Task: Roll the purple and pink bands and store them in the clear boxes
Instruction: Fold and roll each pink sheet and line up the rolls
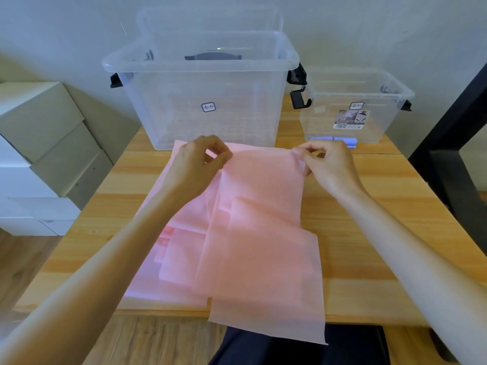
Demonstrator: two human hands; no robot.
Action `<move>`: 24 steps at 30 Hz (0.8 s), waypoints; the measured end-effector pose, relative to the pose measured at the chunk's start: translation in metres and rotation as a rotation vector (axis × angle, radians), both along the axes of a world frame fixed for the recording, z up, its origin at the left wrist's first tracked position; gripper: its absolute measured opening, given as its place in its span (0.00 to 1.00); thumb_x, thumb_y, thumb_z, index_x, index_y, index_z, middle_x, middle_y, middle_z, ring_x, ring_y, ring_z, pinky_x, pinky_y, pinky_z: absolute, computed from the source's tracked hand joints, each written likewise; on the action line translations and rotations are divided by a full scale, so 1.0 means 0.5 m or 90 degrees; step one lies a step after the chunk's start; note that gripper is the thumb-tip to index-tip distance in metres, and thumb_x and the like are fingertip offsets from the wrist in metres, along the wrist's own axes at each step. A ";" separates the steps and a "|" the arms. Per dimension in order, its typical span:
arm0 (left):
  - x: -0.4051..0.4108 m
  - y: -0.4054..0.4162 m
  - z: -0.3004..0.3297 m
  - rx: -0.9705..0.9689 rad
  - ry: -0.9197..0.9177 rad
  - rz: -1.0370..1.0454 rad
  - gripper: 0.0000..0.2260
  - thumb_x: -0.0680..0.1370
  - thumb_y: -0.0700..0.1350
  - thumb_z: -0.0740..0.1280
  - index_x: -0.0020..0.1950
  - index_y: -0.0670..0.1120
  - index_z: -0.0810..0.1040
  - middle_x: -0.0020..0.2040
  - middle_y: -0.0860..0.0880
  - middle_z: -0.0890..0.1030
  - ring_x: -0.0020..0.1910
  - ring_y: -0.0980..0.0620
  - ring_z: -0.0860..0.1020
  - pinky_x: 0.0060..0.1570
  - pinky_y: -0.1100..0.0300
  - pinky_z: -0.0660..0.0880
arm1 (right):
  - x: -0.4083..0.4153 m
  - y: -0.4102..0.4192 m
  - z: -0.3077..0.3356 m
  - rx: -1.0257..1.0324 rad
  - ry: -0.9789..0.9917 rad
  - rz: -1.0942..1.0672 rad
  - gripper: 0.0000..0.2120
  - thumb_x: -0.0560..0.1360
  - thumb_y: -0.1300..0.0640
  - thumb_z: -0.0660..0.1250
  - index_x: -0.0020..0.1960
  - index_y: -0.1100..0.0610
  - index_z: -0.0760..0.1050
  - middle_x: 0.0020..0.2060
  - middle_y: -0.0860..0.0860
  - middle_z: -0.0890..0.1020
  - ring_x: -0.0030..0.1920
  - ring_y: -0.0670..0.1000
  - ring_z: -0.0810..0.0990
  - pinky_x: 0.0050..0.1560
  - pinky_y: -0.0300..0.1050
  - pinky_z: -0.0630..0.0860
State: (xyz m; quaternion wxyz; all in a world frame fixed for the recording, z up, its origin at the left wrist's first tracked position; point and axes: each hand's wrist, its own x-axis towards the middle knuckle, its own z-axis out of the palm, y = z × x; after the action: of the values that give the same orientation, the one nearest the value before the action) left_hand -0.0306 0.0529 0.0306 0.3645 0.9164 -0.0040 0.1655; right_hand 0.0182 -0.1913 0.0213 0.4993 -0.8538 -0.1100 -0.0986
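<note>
A long pink band (263, 233) lies lengthwise down the middle of the wooden table (369, 233), its near end hanging over the front edge. My left hand (200, 162) pinches the band's far left corner and my right hand (326, 164) pinches its far right corner. More pink bands (171, 259) lie spread beneath it on the left. The large clear box (200, 96) stands right behind my hands. The small clear box (355, 106) at the back right holds rolled purple bands (334, 141) on its floor.
A clear lid (210, 19) leans against the wall behind the large box. White cartons (39, 154) are stacked left of the table. A black frame (453, 122) rises at the right. My dark-clothed lap (263, 349) shows below the table's front edge.
</note>
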 end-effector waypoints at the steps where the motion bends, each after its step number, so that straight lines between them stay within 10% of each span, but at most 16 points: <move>1: 0.002 -0.006 0.010 -0.040 -0.009 -0.009 0.04 0.81 0.45 0.66 0.46 0.49 0.78 0.46 0.56 0.81 0.38 0.60 0.82 0.37 0.66 0.73 | 0.003 0.001 0.009 0.016 -0.010 0.004 0.08 0.78 0.56 0.68 0.42 0.55 0.82 0.23 0.42 0.77 0.28 0.40 0.74 0.36 0.29 0.67; 15: 0.116 -0.011 -0.027 -0.182 0.041 0.021 0.04 0.79 0.41 0.69 0.47 0.41 0.80 0.38 0.46 0.83 0.28 0.53 0.83 0.31 0.61 0.77 | 0.089 0.025 -0.040 0.018 0.117 -0.068 0.16 0.79 0.52 0.68 0.47 0.65 0.82 0.22 0.54 0.76 0.18 0.42 0.71 0.23 0.29 0.65; 21: 0.138 -0.003 -0.061 -0.216 0.085 0.007 0.13 0.76 0.41 0.73 0.60 0.43 0.79 0.50 0.49 0.83 0.35 0.55 0.83 0.35 0.65 0.80 | 0.102 0.010 -0.061 -0.043 0.262 -0.036 0.30 0.67 0.55 0.81 0.65 0.55 0.73 0.50 0.54 0.82 0.34 0.45 0.75 0.31 0.36 0.66; 24: 0.125 0.011 -0.074 -0.082 0.104 0.043 0.12 0.74 0.45 0.75 0.56 0.46 0.81 0.49 0.51 0.82 0.38 0.56 0.78 0.35 0.68 0.73 | 0.100 -0.001 -0.070 -0.063 0.241 -0.061 0.23 0.69 0.58 0.79 0.61 0.57 0.75 0.48 0.54 0.83 0.32 0.45 0.76 0.32 0.37 0.67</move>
State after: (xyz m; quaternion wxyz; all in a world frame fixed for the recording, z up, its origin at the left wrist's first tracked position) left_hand 0.0318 0.0585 -0.0063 0.4157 0.9012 0.0671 0.1022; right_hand 0.0680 -0.1918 -0.0137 0.4630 -0.8849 0.0218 0.0452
